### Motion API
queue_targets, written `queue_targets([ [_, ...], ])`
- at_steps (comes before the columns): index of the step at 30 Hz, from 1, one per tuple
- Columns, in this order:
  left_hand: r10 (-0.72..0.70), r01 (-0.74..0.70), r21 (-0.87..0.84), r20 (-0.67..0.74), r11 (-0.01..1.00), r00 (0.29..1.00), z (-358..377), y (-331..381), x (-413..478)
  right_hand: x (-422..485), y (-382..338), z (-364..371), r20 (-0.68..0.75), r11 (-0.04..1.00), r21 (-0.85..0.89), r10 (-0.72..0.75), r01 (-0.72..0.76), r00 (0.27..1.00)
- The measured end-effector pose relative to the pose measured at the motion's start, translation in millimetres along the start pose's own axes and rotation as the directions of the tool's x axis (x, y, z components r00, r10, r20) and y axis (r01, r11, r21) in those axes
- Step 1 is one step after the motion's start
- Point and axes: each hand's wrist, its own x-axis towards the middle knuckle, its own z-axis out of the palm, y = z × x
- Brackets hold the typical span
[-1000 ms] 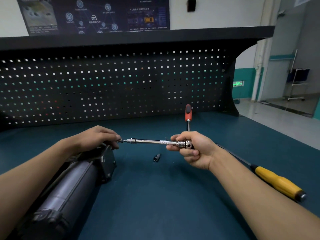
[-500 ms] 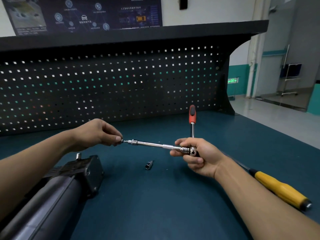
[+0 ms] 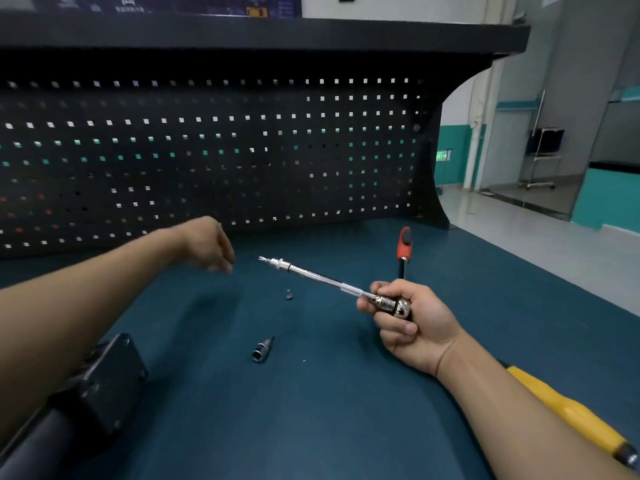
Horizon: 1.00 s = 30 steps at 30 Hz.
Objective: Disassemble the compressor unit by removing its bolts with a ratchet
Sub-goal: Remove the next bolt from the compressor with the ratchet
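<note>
Black metal, the compressor (image 3: 104, 382) sits at the bottom left of the blue-green table (image 3: 311, 427). Only one end shows. The rest is cut off by the edge of the view and partly hidden under the left arm.

The left hand (image 3: 207, 247) is up in front of the pegboard (image 3: 207, 150). It is blurry. Its fingers hang loose and point down, and nothing shows in them.

The right hand (image 3: 412, 323) is curled tight round the shiny head of the ratchet (image 3: 394, 304). The red and black handle pokes up behind the fingers. A long silver bar (image 3: 311, 275) sticks out to the upper left. Its tip is in the air near the left hand, not touching it.

A small bolt (image 3: 289, 294) shows between the hands. It is too blurry to tell if it lies on the table. A socket (image 3: 262, 350) lies on its side nearer the person. A yellow screwdriver (image 3: 571, 420) peeks out behind the right arm, which hides its front part.
</note>
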Motion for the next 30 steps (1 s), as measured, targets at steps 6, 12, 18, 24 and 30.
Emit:
queue_targets([
  [6,0.177,-0.189,0.073,0.143,0.979,0.974,39.7,40.0,17.2,4.3,-1.6,-2.1,-0.025,0.998,0.058,0.007,-0.005,1.000],
  [12,0.183,-0.195,0.043,0.202,0.980,0.962,52.7,46.1,23.1,3.9,-2.4,-2.0,-0.010,0.998,0.053,0.023,-0.022,1.000],
  [18,0.213,-0.213,-0.021,0.203,0.977,0.956,51.7,35.9,14.7,4.1,-2.6,-0.7,0.017,0.999,0.011,0.046,-0.046,0.999],
  [24,0.115,-0.154,0.170,0.216,0.973,0.970,0.7,4.4,-13.2,5.0,-3.2,3.1,0.018,0.991,-0.119,0.065,-0.063,0.998],
  [30,0.106,-0.124,0.136,0.135,0.983,0.985,-14.2,-50.4,-97.2,3.8,5.7,18.5,0.057,0.907,-0.419,0.075,-0.044,0.996],
])
